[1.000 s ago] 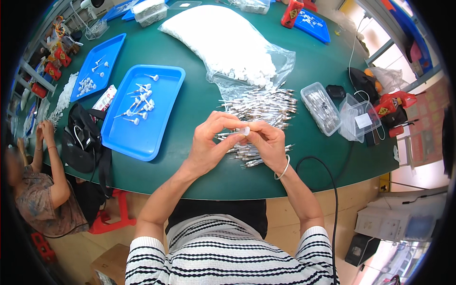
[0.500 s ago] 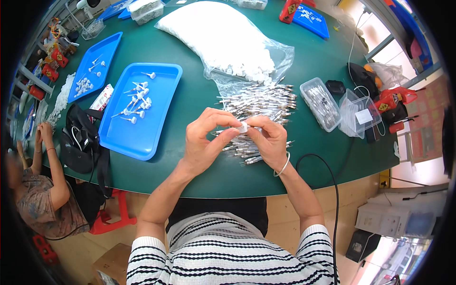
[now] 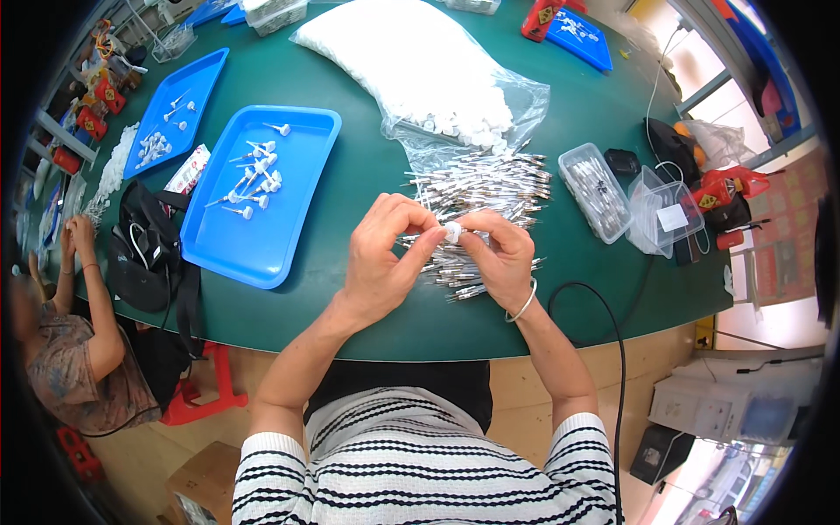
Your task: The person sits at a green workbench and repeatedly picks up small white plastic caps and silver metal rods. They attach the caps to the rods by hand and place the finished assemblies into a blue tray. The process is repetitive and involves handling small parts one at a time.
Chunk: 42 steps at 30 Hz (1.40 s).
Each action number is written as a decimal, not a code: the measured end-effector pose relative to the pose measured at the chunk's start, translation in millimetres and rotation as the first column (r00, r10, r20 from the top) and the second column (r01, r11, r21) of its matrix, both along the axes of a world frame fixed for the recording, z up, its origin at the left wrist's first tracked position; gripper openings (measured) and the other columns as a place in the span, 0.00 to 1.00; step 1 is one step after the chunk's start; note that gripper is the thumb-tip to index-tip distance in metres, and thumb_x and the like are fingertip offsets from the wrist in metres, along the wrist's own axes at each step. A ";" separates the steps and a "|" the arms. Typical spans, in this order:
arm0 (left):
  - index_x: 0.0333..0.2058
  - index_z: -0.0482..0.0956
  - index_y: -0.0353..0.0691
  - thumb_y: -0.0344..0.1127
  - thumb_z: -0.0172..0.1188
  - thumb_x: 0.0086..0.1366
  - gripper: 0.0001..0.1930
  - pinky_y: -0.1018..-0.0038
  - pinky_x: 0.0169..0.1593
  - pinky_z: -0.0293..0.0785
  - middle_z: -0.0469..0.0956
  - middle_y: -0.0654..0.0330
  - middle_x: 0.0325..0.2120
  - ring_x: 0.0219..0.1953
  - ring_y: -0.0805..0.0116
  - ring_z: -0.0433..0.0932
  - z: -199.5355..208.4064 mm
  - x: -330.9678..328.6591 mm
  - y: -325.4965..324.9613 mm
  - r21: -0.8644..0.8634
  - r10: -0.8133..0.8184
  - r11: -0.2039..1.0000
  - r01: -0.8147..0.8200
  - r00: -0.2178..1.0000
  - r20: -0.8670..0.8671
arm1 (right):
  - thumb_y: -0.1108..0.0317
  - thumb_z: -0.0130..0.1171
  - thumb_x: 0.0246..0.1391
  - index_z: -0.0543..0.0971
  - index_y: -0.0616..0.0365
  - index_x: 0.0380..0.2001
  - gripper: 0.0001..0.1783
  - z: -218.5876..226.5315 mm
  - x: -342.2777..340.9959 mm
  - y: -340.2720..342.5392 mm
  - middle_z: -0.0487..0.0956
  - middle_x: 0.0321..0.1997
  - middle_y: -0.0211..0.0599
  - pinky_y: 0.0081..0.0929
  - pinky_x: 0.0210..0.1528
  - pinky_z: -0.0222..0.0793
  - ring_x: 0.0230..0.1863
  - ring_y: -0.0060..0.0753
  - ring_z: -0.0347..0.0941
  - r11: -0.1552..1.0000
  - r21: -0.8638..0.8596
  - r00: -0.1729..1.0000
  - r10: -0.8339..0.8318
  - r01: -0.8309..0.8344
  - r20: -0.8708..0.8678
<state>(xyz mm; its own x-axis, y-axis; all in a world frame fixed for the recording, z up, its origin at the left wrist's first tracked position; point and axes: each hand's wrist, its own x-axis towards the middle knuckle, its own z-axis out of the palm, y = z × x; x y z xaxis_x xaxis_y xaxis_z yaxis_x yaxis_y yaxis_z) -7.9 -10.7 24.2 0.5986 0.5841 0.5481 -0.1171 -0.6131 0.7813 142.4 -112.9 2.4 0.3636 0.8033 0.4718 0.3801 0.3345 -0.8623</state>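
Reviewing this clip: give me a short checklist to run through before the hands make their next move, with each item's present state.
1. Small white cap pinched between both hands: ok, left hand and right hand meet on it.
2. Cap seated on a metal pin: cannot tell, fingers hide the joint.
3. Supply of metal pins within reach: ok, pile lies just beyond the hands.
4. Bag of white caps nearby: ok, lying on the green table.
5. Blue tray has free room: ok, near half bare.
6. Black cable away from the hands: ok, at the right wrist's side.
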 end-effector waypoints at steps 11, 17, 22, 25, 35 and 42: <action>0.29 0.72 0.32 0.32 0.58 0.63 0.08 0.77 0.35 0.66 0.72 0.62 0.24 0.29 0.75 0.68 -6.6 0.0 -9.1 -0.526 -0.187 0.831 0.179 0.982 0.038 | 0.80 0.62 0.50 0.80 0.62 0.34 0.07 0.3 -3.6 -3.3 0.81 0.33 0.34 0.19 0.37 0.69 0.34 0.23 0.75 1.000 -0.010 0.991 0.003 -0.005 -0.132; 0.32 0.74 0.33 0.33 0.59 0.64 0.08 0.80 0.33 0.66 0.74 0.66 0.26 0.28 0.80 0.68 -12.6 1.5 -7.9 -0.530 -0.175 0.827 0.189 0.982 0.077 | 0.81 0.62 0.50 0.80 0.63 0.36 0.08 -7.9 0.6 -2.5 0.81 0.35 0.34 0.18 0.38 0.69 0.36 0.23 0.75 0.999 0.016 0.960 0.031 -0.028 -0.277; 0.35 0.75 0.35 0.31 0.58 0.65 0.05 0.84 0.37 0.65 0.73 0.68 0.30 0.32 0.82 0.68 -4.7 -1.6 0.4 -0.518 -0.111 0.838 0.174 0.982 0.150 | 0.81 0.63 0.48 0.80 0.62 0.36 0.10 -6.1 3.3 -0.3 0.81 0.35 0.35 0.19 0.37 0.70 0.36 0.25 0.75 0.998 0.065 0.997 0.019 -0.014 -0.077; 0.32 0.75 0.36 0.30 0.61 0.62 0.05 0.82 0.36 0.65 0.74 0.67 0.29 0.31 0.80 0.68 -2.4 0.1 0.1 -0.385 -0.104 0.913 0.134 0.990 0.096 | 0.82 0.63 0.47 0.80 0.61 0.35 0.10 -3.9 1.1 0.5 0.81 0.35 0.36 0.20 0.36 0.71 0.35 0.26 0.76 0.997 0.075 1.000 0.022 -0.022 0.001; 0.27 0.74 0.35 0.29 0.61 0.60 0.06 0.79 0.35 0.65 0.71 0.66 0.25 0.29 0.78 0.67 0.5 -2.7 2.7 -0.207 -0.067 0.977 0.060 0.997 -0.028 | 0.82 0.64 0.45 0.80 0.61 0.34 0.10 -0.7 -3.0 0.3 0.82 0.33 0.37 0.21 0.36 0.72 0.34 0.28 0.77 0.997 0.078 0.997 -0.001 -0.006 0.080; 0.31 0.70 0.34 0.30 0.55 0.65 0.06 0.80 0.35 0.65 0.70 0.66 0.26 0.29 0.79 0.67 -16.2 2.7 -6.9 -0.459 -0.166 0.868 0.190 0.982 0.093 | 0.81 0.64 0.48 0.79 0.62 0.34 0.09 -9.1 -6.4 -2.4 0.81 0.35 0.36 0.19 0.38 0.71 0.35 0.23 0.76 0.997 0.062 0.984 0.045 -0.035 -0.170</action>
<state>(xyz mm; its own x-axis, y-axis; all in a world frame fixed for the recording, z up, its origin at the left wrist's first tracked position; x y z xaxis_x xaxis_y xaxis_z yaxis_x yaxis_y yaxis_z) -5.3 -17.6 8.0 0.6962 0.6644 0.2717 -0.2351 -0.1466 0.9608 136.0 -115.3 -6.6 0.4106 0.7920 0.4518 0.2141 0.3979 -0.8921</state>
